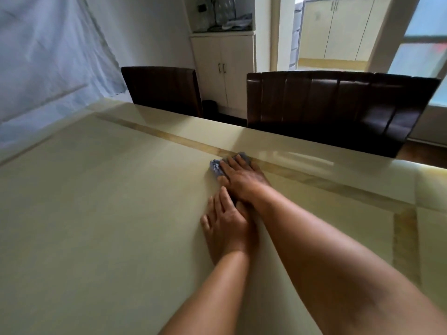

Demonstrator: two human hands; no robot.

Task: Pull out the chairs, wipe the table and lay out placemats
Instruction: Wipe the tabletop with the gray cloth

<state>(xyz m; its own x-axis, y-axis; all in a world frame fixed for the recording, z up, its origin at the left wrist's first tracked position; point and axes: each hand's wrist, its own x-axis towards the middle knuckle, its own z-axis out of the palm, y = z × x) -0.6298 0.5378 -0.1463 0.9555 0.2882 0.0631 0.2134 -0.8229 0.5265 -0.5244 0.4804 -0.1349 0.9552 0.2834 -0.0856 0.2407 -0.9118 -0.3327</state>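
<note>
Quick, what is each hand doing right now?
Left hand: open, flat on the table, holding nothing.
Right hand: open, pressing the blue cloth on the table.

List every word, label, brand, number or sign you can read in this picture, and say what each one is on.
None: no readable text shows anywhere in this view.
Blue cloth under the right hand: no label or print visible.
Table, where the left hand rests: plain surface with an inlaid band, no lettering.
Two dark chairs: no tags visible.
Cabinet and the items on the shelf above it: too blurred to show any writing.
</note>
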